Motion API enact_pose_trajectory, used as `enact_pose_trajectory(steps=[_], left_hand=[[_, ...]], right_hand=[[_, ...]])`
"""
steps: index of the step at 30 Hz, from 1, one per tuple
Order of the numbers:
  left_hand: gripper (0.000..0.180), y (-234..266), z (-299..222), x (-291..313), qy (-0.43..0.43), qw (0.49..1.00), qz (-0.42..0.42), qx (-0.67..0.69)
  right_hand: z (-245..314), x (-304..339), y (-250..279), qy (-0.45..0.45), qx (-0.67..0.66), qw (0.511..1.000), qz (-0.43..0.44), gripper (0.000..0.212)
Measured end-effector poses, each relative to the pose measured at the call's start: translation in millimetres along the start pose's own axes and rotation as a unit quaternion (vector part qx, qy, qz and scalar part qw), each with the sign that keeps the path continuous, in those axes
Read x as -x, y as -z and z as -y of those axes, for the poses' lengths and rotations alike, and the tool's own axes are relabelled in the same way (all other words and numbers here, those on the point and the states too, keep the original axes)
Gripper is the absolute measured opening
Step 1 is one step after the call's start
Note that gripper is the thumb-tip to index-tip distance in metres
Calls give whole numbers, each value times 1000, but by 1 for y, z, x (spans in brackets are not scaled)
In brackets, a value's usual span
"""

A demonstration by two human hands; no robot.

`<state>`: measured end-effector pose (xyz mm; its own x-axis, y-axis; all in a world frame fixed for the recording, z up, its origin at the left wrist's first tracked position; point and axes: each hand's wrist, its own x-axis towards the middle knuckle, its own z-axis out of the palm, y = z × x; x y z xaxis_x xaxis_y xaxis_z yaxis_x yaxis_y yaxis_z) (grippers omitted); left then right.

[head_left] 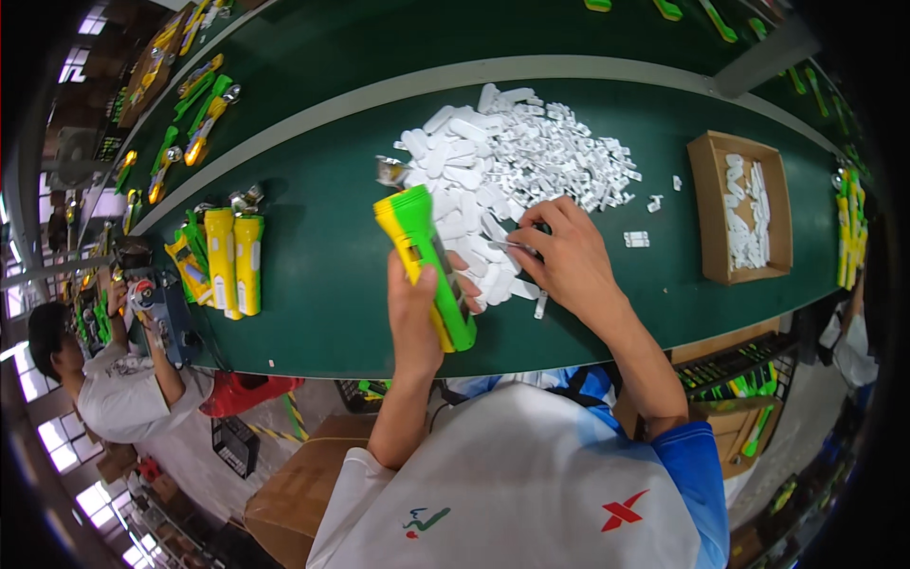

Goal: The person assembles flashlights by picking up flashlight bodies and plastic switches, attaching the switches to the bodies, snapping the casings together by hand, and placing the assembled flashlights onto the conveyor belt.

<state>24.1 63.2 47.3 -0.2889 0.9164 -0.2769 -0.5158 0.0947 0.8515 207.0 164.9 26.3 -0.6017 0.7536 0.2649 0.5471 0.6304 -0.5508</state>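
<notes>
My left hand [413,308] is wrapped round a yellow and green flashlight body [429,270], which leans upright above the near side of the green table [322,313]. Silver, shiny pieces [391,171] show just beyond its wide end. Over the pile's near edge, my right hand [566,254] pinches a small white plastic piece [500,244], partly hidden by the fingers. Flat, oval white strips [445,142] make up the left of the pile, and small white clips [559,152] the right.
At the left stand yellow and green flashlight bodies [227,261]. An open cardboard box [706,204] with white parts sits at the right. More flashlights [850,228] lie at the far right edge. A co-worker [123,379] works with a tool at the left.
</notes>
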Motion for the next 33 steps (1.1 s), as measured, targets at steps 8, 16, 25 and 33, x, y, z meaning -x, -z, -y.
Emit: enact_pose_trajectory(steps=[8,16,25,33], left_hand=[[46,-13,-22,-38,-77,979,60,-182],[56,-70,-60,-76,-103,956,148,-230],[63,-106,-51,-89,-124,951,177,-221],[61,-111,-41,-109,-249,922,116,-272]], right_hand=[[10,-31,60,-59,-207,972,92,12],[18,-90,115,57,-217,974,-29,27],[-10,-101,111,-55,-478,862,-159,19],[-14,-104,111,-119,-372,917,-79,18]])
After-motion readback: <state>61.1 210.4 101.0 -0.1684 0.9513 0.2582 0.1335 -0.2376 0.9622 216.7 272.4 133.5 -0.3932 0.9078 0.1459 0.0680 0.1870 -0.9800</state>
